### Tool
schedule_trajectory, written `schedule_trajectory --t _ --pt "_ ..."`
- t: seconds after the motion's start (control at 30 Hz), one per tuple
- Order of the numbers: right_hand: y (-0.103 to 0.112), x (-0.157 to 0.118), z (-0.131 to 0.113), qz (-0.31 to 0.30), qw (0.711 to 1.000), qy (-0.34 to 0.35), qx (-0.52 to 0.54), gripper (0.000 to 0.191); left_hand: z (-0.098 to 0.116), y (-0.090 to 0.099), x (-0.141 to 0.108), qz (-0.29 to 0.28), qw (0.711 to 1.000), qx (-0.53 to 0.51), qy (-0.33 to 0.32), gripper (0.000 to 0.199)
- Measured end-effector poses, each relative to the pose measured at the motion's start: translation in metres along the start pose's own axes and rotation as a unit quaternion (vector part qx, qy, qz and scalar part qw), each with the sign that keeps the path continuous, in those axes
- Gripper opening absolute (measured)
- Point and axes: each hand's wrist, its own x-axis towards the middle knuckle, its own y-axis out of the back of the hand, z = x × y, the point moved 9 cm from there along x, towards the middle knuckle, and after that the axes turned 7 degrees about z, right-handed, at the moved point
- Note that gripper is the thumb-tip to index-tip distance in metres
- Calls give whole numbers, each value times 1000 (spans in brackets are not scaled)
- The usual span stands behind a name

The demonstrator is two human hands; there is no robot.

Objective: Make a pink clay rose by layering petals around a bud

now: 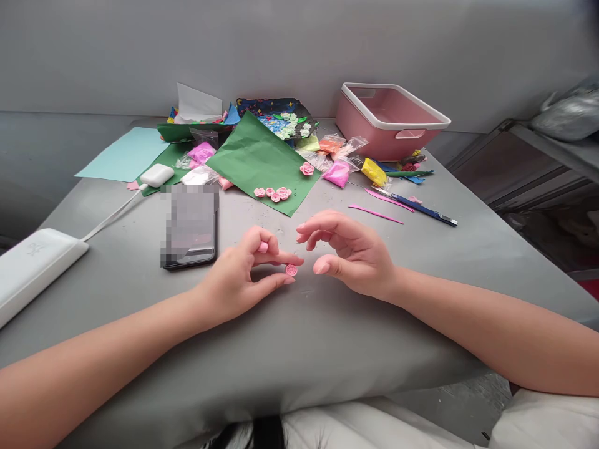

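Between the thumb and index finger of my left hand [243, 271] is a small pink clay rose [291, 270], its spiral facing me. A bit of pink clay [262, 247] shows at the curled fingers of the same hand. My right hand [353, 252] hovers just to the right, fingers bent and apart from the thumb, holding nothing. Beyond the hands, several pink clay roses [275, 194] sit along the near edge of a green sheet [257, 162], and a larger pink flower [307, 168] lies near its right corner.
A phone [191, 227] lies left of my left hand, near a white power bank [40, 268] and cable. Pink modelling tools [375, 214] and a blue-handled knife [423, 209] lie to the right. Clay bags [337, 173] and a pink basket [374, 128] stand behind.
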Motion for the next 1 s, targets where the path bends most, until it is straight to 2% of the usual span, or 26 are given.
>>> schedule_trajectory --t 0.1,0.33,0.43,0.5,0.57,0.67,0.73,0.83,0.93,1.0 --pt "2 0 1 7 1000 -7 4 31 -3 -6 3 -32 996 83 -18 32" --pt "3 -1 2 5 1000 -19 -7 29 -7 -13 2 -86 991 100 2 27" --pt "4 0 2 9 1000 -21 -18 26 -6 -10 1 -82 993 81 5 35" --pt "5 1 0 15 999 -11 -39 20 -1 -5 2 -56 997 52 -13 31" --pt "4 2 -4 17 997 15 -72 12 5 2 3 -22 999 26 -39 21" --pt "-1 1 -14 8 988 74 -138 10 13 10 4 21 995 47 -84 34" --pt "-6 -1 -21 -3 976 118 -181 13 16 11 4 32 993 61 -98 31" --pt "-11 -6 -29 -16 958 173 -228 20 9 8 4 29 998 -10 -50 17" --pt "-16 -10 -32 -28 944 204 -259 23 1 1 2 10 992 -125 5 24" --pt "-19 -12 -35 -31 937 225 -267 18 1 -3 1 -7 986 -163 15 26"
